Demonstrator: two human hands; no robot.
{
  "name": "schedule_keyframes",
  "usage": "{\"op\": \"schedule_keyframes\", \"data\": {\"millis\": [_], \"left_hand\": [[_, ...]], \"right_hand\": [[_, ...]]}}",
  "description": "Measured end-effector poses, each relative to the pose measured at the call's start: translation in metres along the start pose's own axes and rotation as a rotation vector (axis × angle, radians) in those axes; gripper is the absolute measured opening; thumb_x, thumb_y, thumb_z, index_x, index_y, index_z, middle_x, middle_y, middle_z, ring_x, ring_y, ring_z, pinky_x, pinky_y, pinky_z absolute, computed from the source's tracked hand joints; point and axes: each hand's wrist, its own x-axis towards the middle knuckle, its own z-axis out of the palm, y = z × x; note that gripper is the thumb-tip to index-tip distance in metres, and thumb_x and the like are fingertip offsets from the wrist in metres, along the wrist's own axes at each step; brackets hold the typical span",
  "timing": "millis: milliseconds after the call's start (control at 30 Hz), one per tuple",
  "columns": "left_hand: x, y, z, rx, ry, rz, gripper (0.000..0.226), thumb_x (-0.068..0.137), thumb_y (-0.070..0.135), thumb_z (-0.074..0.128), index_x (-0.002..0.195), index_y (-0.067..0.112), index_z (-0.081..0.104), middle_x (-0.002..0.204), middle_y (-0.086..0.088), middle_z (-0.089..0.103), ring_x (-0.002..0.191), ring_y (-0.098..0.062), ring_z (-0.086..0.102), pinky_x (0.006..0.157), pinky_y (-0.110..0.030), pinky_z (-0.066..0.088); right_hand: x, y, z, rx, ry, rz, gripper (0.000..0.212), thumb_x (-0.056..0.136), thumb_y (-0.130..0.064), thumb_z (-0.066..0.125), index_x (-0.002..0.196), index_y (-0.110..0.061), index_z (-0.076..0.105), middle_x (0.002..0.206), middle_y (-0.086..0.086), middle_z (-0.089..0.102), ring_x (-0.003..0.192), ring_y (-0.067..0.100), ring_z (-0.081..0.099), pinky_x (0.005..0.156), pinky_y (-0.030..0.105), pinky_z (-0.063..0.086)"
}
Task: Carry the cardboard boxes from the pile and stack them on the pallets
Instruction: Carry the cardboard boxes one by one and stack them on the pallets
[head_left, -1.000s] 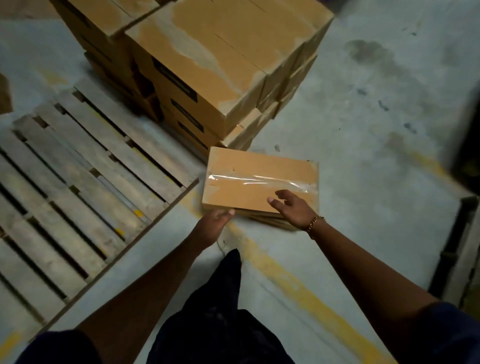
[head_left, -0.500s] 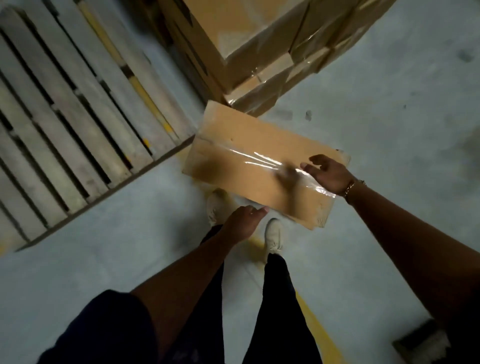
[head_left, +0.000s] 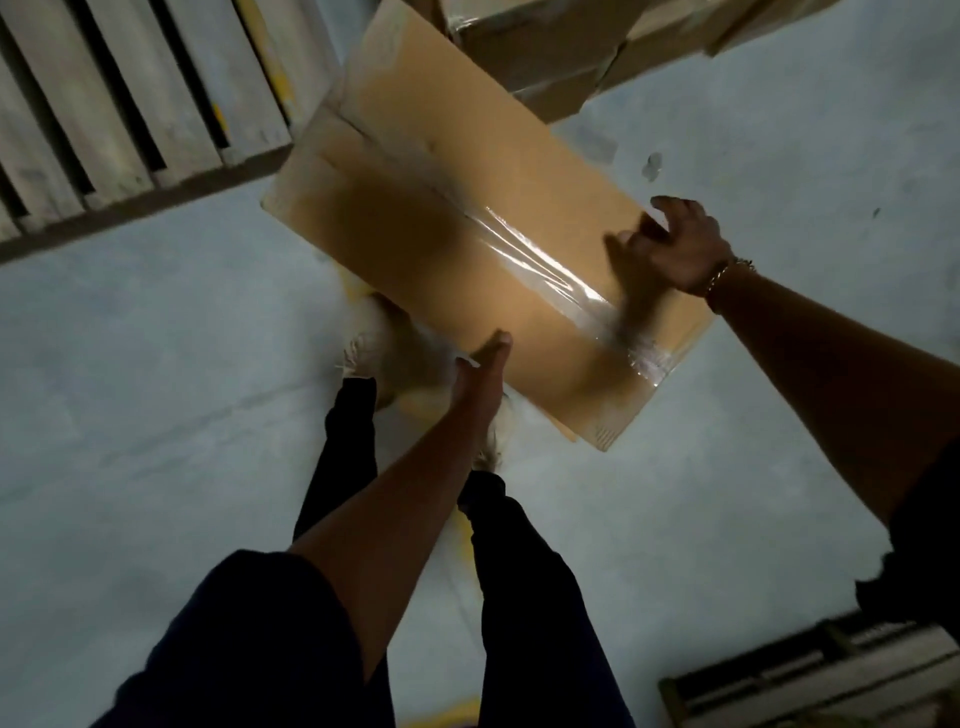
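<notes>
1. Hanging clear of the grey concrete floor (head_left: 156, 389): one flat brown cardboard box (head_left: 467, 234), long and shallow, with clear tape along its top seam. It is held aslant between both hands.
2. Right hand (head_left: 680, 249): at the far right end of the flat brown cardboard box. Its fingers curl over the edge and the thumb lies on the top face. A metal chain bracelet (head_left: 727, 273) sits on the wrist.
3. Left hand (head_left: 480, 374): at the near long edge. The thumb is on the top face; the fingers are tucked beneath, out of sight, gripping the box.
4. Pile of brown cardboard boxes (head_left: 561, 52): at the top of the view, just behind the held box.
5. Grey slatted wooden pallet (head_left: 130, 104): top left, on the floor; the held box is near its corner.
6. Second wooden pallet (head_left: 831, 675): bottom right corner, only partly seen.
7. White shoes (head_left: 374, 343) and dark trousers (head_left: 519, 571): the person's own, directly below the box's near edge.
</notes>
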Motion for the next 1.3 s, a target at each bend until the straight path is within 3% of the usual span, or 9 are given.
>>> {"op": "schedule_keyframes", "data": {"millis": [167,300,367,467,567,700,833,1133,1300], "left_hand": [[0.007,-0.007,0.023,-0.201,-0.01,-0.037,0.073,0.089,0.056,0.067,0.147,0.017,0.045,0.141,0.002,0.053,0.131,-0.024,0.053,0.108,-0.041,0.042],[0.015,-0.012,0.02,-0.222,0.011,0.025,0.064,0.089,0.052,0.069,0.14,0.017,0.052,0.134,0.002,0.059,0.112,-0.016,0.055,0.105,-0.039,0.044],[0.007,-0.013,0.015,-0.221,0.02,0.091,0.078,0.08,0.062,0.071,0.141,0.017,0.05,0.133,0.003,0.06,0.118,-0.019,0.058,0.1,-0.034,0.046],[-0.016,-0.01,-0.008,-0.224,0.119,0.201,0.084,0.079,0.058,0.075,0.146,0.016,0.045,0.127,0.005,0.058,0.123,-0.022,0.058,0.102,-0.031,0.045],[-0.044,0.007,-0.046,-0.244,0.171,0.321,0.091,0.075,0.064,0.071,0.15,0.024,0.041,0.137,-0.003,0.06,0.121,-0.03,0.06,0.104,-0.046,0.049],[-0.096,0.042,-0.112,-0.216,0.208,0.383,0.088,0.075,0.073,0.063,0.151,0.036,0.038,0.139,-0.002,0.058,0.122,-0.032,0.058,0.1,-0.05,0.05],[-0.146,0.075,-0.188,-0.17,0.314,0.356,0.067,0.092,0.06,0.06,0.147,0.023,0.046,0.137,-0.006,0.059,0.122,-0.031,0.057,0.098,-0.04,0.046],[-0.247,0.159,-0.386,-0.269,0.297,0.542,0.079,0.073,0.07,0.074,0.139,0.031,0.056,0.124,0.004,0.069,0.112,-0.022,0.066,0.101,-0.05,0.053],[-0.289,0.202,-0.49,-0.282,0.269,0.68,0.067,0.078,0.057,0.077,0.138,0.034,0.055,0.123,0.006,0.069,0.111,-0.017,0.065,0.099,-0.046,0.054]], "right_hand": [[0.032,0.014,-0.004,0.095,-0.114,0.02,0.088,0.09,-0.067,0.06,0.158,-0.02,0.03,0.163,0.007,0.033,0.148,0.031,0.034,0.119,0.043,0.027],[0.037,0.012,-0.001,0.08,-0.207,0.026,0.087,0.081,-0.08,0.057,0.14,-0.017,0.053,0.14,0.006,0.057,0.131,0.029,0.051,0.111,0.042,0.037],[0.034,0.011,-0.001,0.092,-0.218,-0.014,0.079,0.08,-0.079,0.06,0.127,-0.015,0.061,0.126,0.004,0.064,0.121,0.028,0.058,0.106,0.041,0.041],[0.01,-0.005,-0.011,0.114,-0.251,-0.081,0.068,0.091,-0.062,0.062,0.143,-0.021,0.051,0.123,-0.002,0.057,0.117,0.02,0.053,0.101,0.035,0.04],[-0.025,-0.036,-0.021,0.158,-0.273,-0.134,0.067,0.088,-0.068,0.062,0.145,-0.034,0.049,0.126,-0.012,0.059,0.116,0.013,0.055,0.104,0.035,0.041],[-0.07,-0.091,-0.028,0.295,-0.258,-0.177,0.063,0.074,-0.077,0.066,0.128,-0.043,0.062,0.116,-0.013,0.073,0.107,0.014,0.069,0.103,0.045,0.052],[-0.128,-0.172,-0.036,0.37,-0.247,-0.216,0.051,0.086,-0.063,0.067,0.13,-0.038,0.063,0.118,-0.009,0.072,0.102,0.009,0.068,0.094,0.034,0.054],[-0.218,-0.384,-0.053,0.474,-0.108,-0.386,0.029,0.09,-0.054,0.069,0.111,-0.035,0.067,0.112,-0.009,0.073,0.104,0.013,0.067,0.099,0.043,0.053],[-0.258,-0.501,-0.056,0.524,-0.042,-0.5,0.033,0.094,-0.043,0.069,0.123,-0.028,0.067,0.113,-0.012,0.072,0.103,0.006,0.067,0.096,0.033,0.052]]}}
